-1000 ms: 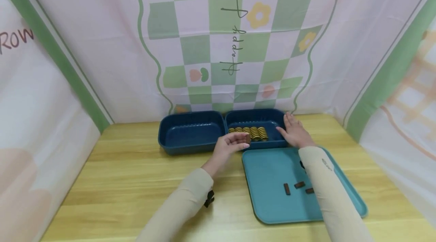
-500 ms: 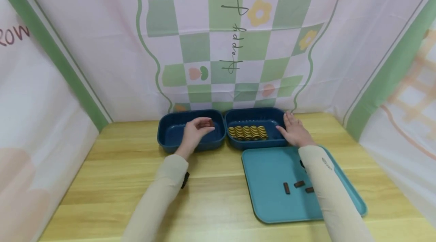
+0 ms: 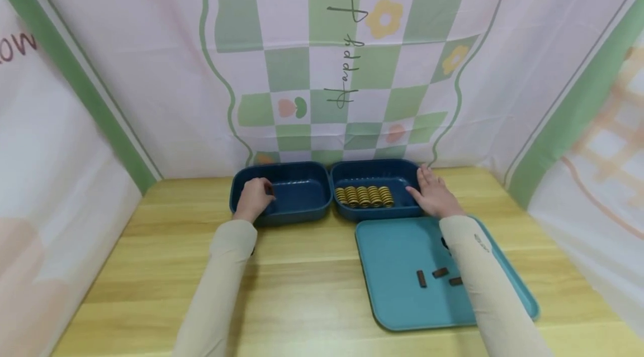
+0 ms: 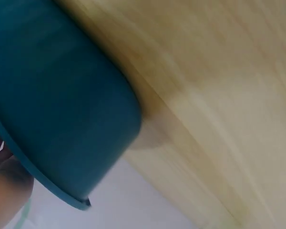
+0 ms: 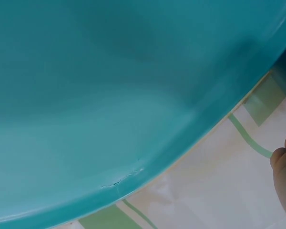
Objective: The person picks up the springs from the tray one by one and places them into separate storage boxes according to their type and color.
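My left hand [image 3: 254,198] reaches down into the left end of the left blue bin [image 3: 302,215], its fingertips pinching a small brown block [image 3: 269,190] that is mostly hidden by the hand. In the left wrist view the bin's outer wall [image 4: 62,109] fills much of the picture, and part of the hand [image 4: 9,186] shows past the rim. My right hand [image 3: 436,195] rests with straight fingers on the right end of the right blue bin [image 3: 377,213]. Inside that bin, golden round pieces with dark edges stand in several rows [image 3: 364,196].
A teal tray [image 3: 397,301] lies in front of the right bin, partly under my right forearm. Small brown blocks [image 3: 421,279] lie apart on it. The wooden table [image 3: 297,295] reaches back to a patterned cloth [image 3: 337,72] behind the bins.
My left hand has carried the brown block leftward from in front of the right bin, over the left bin, and lowered to its left end. My right hand has stayed at its bin.
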{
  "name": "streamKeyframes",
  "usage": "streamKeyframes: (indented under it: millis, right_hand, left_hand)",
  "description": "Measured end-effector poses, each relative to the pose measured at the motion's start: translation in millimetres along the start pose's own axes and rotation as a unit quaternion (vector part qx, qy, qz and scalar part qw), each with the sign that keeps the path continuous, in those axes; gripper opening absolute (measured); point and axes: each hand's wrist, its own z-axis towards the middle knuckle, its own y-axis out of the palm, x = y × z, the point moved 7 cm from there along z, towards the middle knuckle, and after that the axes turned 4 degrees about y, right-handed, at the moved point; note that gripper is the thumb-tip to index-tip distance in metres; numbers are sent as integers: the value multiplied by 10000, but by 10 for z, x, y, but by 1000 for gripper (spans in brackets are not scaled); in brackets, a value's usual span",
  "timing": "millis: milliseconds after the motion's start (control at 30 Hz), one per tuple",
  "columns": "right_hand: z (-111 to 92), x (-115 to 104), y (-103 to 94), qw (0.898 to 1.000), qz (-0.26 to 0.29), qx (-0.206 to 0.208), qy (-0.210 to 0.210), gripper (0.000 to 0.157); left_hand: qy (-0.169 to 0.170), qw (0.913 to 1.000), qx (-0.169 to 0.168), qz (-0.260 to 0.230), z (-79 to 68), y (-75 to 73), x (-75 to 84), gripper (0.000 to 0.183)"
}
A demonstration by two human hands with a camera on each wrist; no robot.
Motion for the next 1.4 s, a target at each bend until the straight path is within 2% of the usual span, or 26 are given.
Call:
streamKeyframes:
  millis: [133, 300, 633, 833, 1167, 1400]
  right_hand:
    - [4, -6, 17, 10000, 14, 7, 13, 81]
    - [5, 12, 11, 9999, 82, 77, 9, 81]
    - [-49, 27, 36, 9999, 73, 135, -1, 81]
    - [-28, 16, 22, 9999, 64, 138, -16, 80]
    - [-16, 26, 67, 10000, 23, 47, 28, 80]
    - [-7, 1, -6, 9999, 59, -106, 28, 81]
  left_hand:
    - [-148, 9991, -266, 282, 15, 9, -92, 4]
    - [-137, 9972, -483, 546, 69, 62, -159, 6]
    - [-305, 9913, -983, 824, 136, 274, -208, 7]
    - [-155, 9924, -918, 803, 156, 283, -213, 9]
    - [-229, 9923, -1011, 680, 117, 242, -187, 4]
    - [-28, 9952, -768, 611, 137, 138, -83, 8]
